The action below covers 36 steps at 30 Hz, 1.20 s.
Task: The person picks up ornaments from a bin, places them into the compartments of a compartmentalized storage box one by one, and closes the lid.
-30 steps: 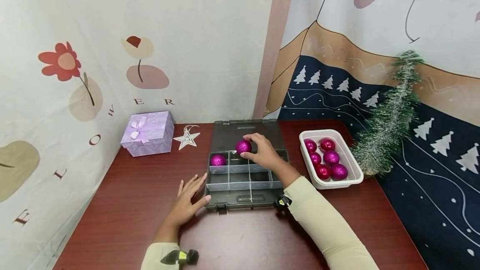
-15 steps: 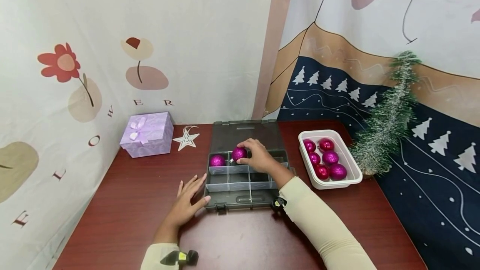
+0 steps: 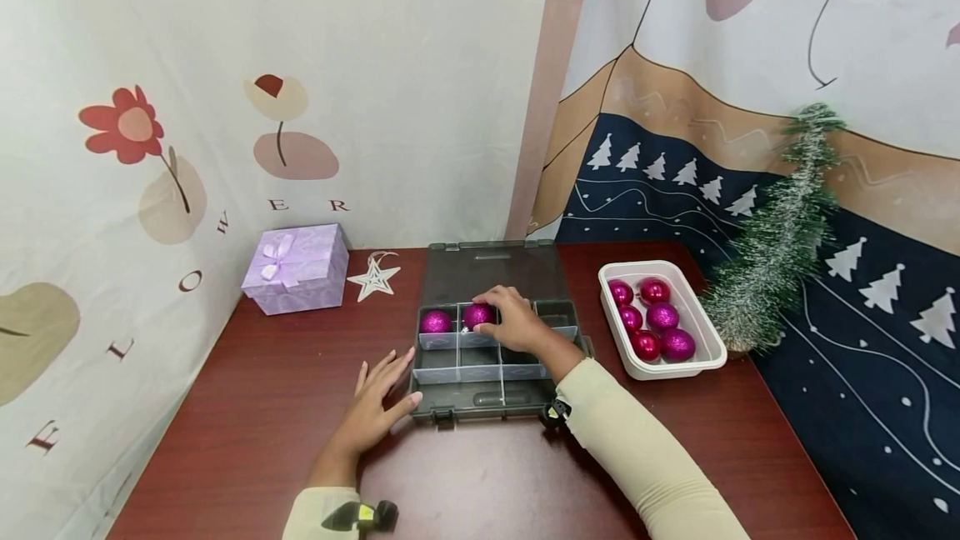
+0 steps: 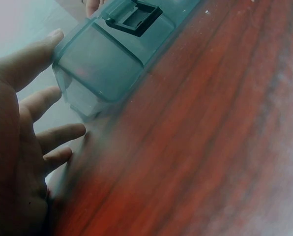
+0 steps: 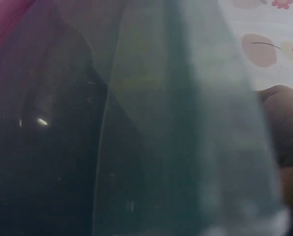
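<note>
A dark see-through organizer box with divided compartments lies with its lid folded back. My right hand pinches a glittery purple Christmas ball in the middle compartment of the back row. Beside it, another glittery ball sits in the back-left compartment. My left hand rests at the box's left side, thumb and fingertips against its edge. The left wrist view shows those fingers nearly straight at the box corner. In the right wrist view, the box wall covers most of the picture.
Right of the box stands a white tub with several pink and purple balls. Behind it is a small frosted tree. A lilac gift box and a white star stand at the back left.
My right hand has moved down and slightly left, bringing the purple ball from above the box into the middle back compartment. My left hand has stayed in place.
</note>
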Motion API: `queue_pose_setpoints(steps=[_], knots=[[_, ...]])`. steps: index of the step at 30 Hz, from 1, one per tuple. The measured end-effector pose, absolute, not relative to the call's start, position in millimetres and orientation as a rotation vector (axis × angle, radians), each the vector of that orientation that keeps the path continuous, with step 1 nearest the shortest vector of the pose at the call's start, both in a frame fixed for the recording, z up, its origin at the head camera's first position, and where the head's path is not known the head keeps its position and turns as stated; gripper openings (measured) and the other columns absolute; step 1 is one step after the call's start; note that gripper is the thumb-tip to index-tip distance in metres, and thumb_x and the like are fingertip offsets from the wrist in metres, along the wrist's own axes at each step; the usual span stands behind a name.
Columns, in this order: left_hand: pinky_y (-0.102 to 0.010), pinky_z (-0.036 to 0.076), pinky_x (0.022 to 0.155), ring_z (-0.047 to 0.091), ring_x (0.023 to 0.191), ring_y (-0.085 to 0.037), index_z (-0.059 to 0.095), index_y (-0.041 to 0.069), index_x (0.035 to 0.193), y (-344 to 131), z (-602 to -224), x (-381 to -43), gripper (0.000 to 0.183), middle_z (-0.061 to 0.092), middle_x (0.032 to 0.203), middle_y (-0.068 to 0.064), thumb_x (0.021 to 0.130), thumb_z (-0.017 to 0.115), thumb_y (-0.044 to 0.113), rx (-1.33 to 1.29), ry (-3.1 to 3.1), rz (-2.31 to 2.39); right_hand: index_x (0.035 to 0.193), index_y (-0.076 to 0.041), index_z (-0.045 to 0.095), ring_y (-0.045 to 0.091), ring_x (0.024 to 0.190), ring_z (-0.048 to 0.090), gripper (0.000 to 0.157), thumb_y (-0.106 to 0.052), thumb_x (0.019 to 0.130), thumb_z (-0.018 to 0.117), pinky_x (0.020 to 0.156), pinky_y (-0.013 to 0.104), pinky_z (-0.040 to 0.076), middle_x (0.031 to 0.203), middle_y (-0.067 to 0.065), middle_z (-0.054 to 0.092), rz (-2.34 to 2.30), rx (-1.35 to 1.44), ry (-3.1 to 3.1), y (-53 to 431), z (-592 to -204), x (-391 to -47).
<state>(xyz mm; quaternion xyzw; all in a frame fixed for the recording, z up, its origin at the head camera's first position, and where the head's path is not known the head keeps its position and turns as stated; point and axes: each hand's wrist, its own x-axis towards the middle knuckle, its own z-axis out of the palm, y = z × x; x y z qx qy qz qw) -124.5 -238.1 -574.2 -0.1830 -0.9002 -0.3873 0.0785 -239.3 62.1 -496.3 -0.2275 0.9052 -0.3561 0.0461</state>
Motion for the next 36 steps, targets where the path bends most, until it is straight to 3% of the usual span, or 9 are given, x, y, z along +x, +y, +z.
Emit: queue_pose_setpoints(steps=[19, 26, 36], knots=[[-0.087, 0.005, 0.124, 0.043, 0.155, -0.054, 0.053, 0.009, 0.162, -238, -574, -125, 0.072, 0.058, 0.162, -0.019, 0.097, 0.076, 0.030, -0.547, -2.692, -1.158, 0.146, -0.005, 0.066, 0.039, 0.144, 0.049, 0.045, -0.014, 0.103, 0.076, 0.125, 0.072, 0.034, 0.147, 0.016, 0.062, -1.180, -0.670, 2.705, 75, -493, -242], [-0.087, 0.005, 0.124, 0.043, 0.155, -0.054, 0.054, 0.009, 0.161, -238, -572, -124, 0.072, 0.058, 0.162, -0.019, 0.097, 0.076, 0.030, -0.542, -2.694, -1.168, 0.147, -0.008, 0.067, 0.039, 0.145, 0.050, 0.046, -0.018, 0.103, 0.077, 0.122, 0.067, 0.043, 0.151, 0.015, 0.061, -1.269, -0.652, 2.693, 89, -487, -241], [-0.087, 0.006, 0.124, 0.043, 0.155, -0.054, 0.054, 0.010, 0.161, -237, -575, -125, 0.072, 0.059, 0.162, -0.018, 0.097, 0.077, 0.032, -0.545, -2.690, -1.162, 0.146, -0.008, 0.067, 0.042, 0.150, 0.050, 0.048, -0.020, 0.101, 0.079, 0.123, 0.069, 0.042, 0.155, 0.016, 0.061, -1.339, -0.591, 2.702, 113, -476, -232]])
